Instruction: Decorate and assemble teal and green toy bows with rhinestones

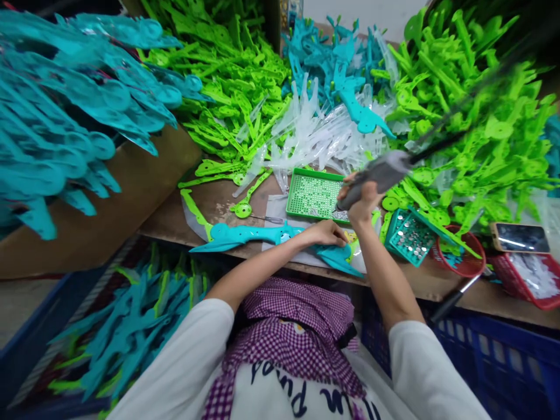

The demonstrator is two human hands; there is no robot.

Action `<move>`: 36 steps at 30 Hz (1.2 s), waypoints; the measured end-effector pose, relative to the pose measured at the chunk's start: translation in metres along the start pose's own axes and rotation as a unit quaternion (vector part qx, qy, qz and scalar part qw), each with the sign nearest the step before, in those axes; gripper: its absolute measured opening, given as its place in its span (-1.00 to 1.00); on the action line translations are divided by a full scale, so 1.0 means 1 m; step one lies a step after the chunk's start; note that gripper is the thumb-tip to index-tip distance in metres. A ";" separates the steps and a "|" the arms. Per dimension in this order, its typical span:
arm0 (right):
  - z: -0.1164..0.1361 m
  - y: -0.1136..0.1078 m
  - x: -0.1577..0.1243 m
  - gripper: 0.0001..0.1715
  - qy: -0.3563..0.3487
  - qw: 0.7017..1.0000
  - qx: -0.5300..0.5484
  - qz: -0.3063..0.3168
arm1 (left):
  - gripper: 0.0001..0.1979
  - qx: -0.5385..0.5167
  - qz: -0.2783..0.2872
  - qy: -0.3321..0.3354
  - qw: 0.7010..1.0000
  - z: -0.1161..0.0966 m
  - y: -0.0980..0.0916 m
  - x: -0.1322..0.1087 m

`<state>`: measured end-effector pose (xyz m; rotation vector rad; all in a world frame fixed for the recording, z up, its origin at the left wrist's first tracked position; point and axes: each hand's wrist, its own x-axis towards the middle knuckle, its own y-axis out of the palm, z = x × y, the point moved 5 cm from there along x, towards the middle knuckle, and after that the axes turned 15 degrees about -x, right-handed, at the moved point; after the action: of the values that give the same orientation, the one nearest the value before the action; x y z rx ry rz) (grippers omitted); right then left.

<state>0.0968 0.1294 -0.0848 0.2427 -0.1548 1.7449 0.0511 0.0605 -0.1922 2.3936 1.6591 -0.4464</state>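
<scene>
A grey power screwdriver (pixel 380 175) is gripped in my right hand (pixel 364 204), tilted up to the right with its dark cord trailing behind it; its tip lies over the green tray's right end. On the worktop's front edge lies a long turquoise plastic part (pixel 254 234), with lime-green pieces by its ends. My left hand (pixel 326 233) rests over the right portion of this part, fingers bent and pinched together at its surface. Whatever is between those fingertips is too small to make out. Just beyond stands the green perforated tray (pixel 306 195) of small metal screws.
Lime-green parts (pixel 236 81), clear plastic pieces (pixel 315 128) and turquoise parts (pixel 350 76) are heaped at the back. On the right are a teal tray (pixel 411 236) of metal discs, red baskets (pixel 464 256) and a phone (pixel 519 238). Turquoise parts (pixel 126 326) fill a lower-left crate.
</scene>
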 end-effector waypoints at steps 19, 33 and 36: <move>-0.039 0.020 0.013 -0.36 0.000 1.000 -0.014 0.021 | -0.77 0.037 -0.010 0.017 0.999 -0.005 0.000 -0.002; 0.044 -0.043 -0.011 -0.16 -0.020 1.000 0.010 0.003 | -0.80 -0.015 0.049 0.053 0.997 -0.004 -0.002 0.003; 0.055 -0.047 -0.045 -0.19 -0.015 0.997 0.026 0.069 | -0.82 -0.023 0.067 0.053 0.996 0.001 -0.003 0.006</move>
<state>0.1555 0.0820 -0.0440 0.3033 -0.1510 1.8840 0.0499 0.0669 -0.1953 2.5146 1.5191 -0.2607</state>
